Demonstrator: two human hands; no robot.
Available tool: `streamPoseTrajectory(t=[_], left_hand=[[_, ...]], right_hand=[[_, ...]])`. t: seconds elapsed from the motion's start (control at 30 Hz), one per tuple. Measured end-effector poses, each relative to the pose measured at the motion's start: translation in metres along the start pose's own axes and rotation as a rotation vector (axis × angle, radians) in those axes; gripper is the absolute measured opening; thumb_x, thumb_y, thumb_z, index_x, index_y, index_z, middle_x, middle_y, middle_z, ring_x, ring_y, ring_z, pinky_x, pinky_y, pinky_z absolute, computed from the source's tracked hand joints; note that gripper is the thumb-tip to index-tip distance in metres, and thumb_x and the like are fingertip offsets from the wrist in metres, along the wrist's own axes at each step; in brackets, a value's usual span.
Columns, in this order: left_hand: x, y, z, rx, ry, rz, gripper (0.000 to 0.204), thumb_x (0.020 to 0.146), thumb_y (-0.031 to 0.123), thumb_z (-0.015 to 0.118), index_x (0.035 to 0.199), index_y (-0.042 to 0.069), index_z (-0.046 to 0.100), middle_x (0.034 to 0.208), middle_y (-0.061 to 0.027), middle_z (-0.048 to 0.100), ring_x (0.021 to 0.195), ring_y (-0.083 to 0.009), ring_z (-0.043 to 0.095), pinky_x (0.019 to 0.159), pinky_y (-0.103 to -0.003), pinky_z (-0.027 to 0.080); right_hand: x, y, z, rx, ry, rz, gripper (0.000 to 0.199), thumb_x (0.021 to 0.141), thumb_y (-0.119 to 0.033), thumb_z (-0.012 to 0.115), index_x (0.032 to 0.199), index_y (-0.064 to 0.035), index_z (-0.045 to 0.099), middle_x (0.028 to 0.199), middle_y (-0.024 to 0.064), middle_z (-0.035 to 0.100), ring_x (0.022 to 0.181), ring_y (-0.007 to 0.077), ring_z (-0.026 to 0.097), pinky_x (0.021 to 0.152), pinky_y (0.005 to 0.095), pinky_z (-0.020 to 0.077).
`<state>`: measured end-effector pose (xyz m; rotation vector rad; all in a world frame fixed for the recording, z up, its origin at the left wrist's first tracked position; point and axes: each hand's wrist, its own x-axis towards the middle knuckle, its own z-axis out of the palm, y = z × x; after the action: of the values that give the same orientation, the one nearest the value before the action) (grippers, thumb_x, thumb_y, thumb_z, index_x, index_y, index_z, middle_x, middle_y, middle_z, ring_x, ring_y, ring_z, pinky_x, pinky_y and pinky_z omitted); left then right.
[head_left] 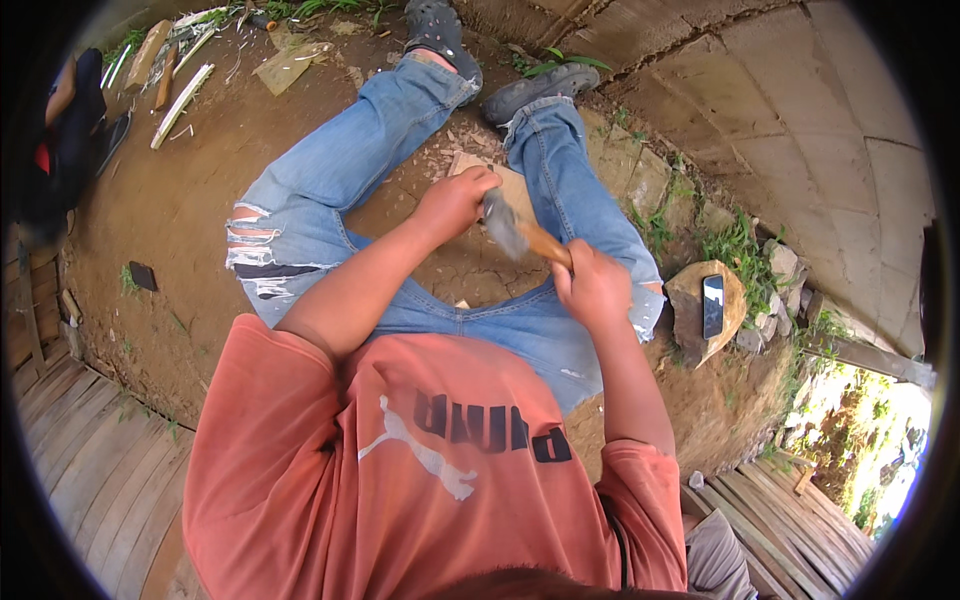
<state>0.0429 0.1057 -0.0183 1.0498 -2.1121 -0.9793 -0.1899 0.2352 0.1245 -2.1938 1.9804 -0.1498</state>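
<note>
My right hand point(592, 287) is closed around the wooden handle of a hatchet-like tool point(545, 243), between my knees. The tool's grey metal head, smeared by motion, points toward my left hand point(462, 203). That hand is closed, its fingertips right by the upper end of the metal head. What it grips, if anything, is hidden. Beyond the tool, a pale tan flat piece point(515, 187), looking like wood, shows between my lower legs, partly covered by my left hand and the tool.
Split wood strips point(183, 105) and wood chunks lie at the far left. A phone point(712, 306) rests on a stump-like block point(740, 290) at right, near stones and weeds. A dark flat object point(143, 276) is on the dirt. Another person point(75, 140) is at the left edge.
</note>
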Motion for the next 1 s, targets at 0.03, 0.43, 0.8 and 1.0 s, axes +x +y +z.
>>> streamPoseTrajectory(t=[0.03, 0.43, 0.8, 1.0], left_hand=[[-0.006, 0.000, 0.001, -0.013, 0.008, 0.001, 0.021, 0.096, 0.013, 0.072, 0.117, 0.012, 0.068, 0.119, -0.0115, 0.071, 0.107, -0.0396, 0.071, 0.087, -0.047, 0.057], [-0.001, -0.004, 0.002, 0.036, -0.014, 0.005, 0.036, 0.088, 0.003, 0.071, 0.121, 0.017, 0.066, 0.124, -0.0086, 0.070, 0.107, -0.0401, 0.071, 0.085, -0.051, 0.058], [-0.001, -0.001, -0.001, 0.009, 0.029, 0.001, 0.035, 0.088, 0.005, 0.074, 0.121, 0.015, 0.067, 0.125, -0.0074, 0.072, 0.107, -0.0391, 0.071, 0.085, -0.048, 0.059], [0.003, 0.010, -0.009, -0.006, 0.071, -0.034, 0.020, 0.096, 0.015, 0.077, 0.115, 0.015, 0.070, 0.115, -0.0102, 0.075, 0.102, -0.0385, 0.073, 0.084, -0.046, 0.059]], right_hand=[[0.000, -0.001, -0.002, 0.030, 0.009, -0.065, 0.026, 0.089, -0.027, 0.078, 0.095, -0.0092, 0.060, 0.081, 0.0124, 0.071, 0.072, 0.0372, 0.072, 0.062, 0.0508, 0.0553], [-0.007, -0.007, 0.013, 0.019, -0.121, 0.047, 0.027, 0.089, -0.031, 0.079, 0.099, -0.0100, 0.065, 0.083, 0.0133, 0.072, 0.076, 0.0378, 0.072, 0.068, 0.0521, 0.0562], [-0.010, -0.008, 0.002, 0.121, 0.059, -0.148, 0.027, 0.091, -0.031, 0.079, 0.097, -0.0099, 0.063, 0.081, 0.0132, 0.072, 0.074, 0.0379, 0.071, 0.066, 0.0505, 0.0561], [-0.006, -0.004, -0.003, 0.021, -0.063, 0.002, 0.029, 0.093, -0.033, 0.079, 0.097, -0.0096, 0.062, 0.079, 0.0131, 0.072, 0.073, 0.0384, 0.072, 0.066, 0.0510, 0.0556]])
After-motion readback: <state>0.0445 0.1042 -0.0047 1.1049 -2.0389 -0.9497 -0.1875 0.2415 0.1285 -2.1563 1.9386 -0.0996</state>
